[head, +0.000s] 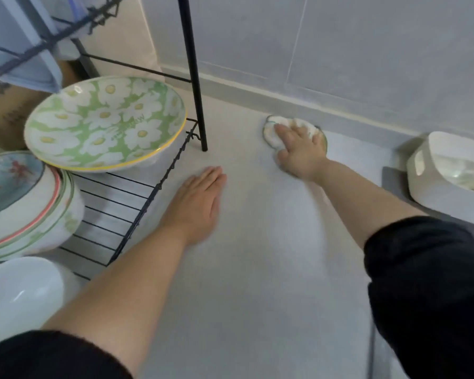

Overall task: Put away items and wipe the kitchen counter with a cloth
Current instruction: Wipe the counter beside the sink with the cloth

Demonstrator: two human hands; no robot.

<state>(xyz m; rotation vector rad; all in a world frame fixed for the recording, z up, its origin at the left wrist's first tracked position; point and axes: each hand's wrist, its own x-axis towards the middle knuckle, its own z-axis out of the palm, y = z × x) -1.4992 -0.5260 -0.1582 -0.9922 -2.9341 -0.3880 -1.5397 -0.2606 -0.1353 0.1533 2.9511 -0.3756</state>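
Observation:
A bunched white cloth (278, 126) with a green edge lies on the pale counter (257, 269) near the back wall. My right hand (298, 150) presses down on it, fingers spread over the cloth. My left hand (200, 198) lies flat on the counter beside the rack, fingers straight and together, holding nothing. A green plate with white flowers (104, 123) sits tilted on the black wire rack (137, 203) at the left. Beneath it stands a stack of bowls (25, 203).
A black rack post (195, 86) stands on the counter between the plate and the cloth. A white bowl (17, 296) is at the lower left. At the right edge sits a white plastic basket (449, 173) on a grey surface. Grey wall tiles back the counter.

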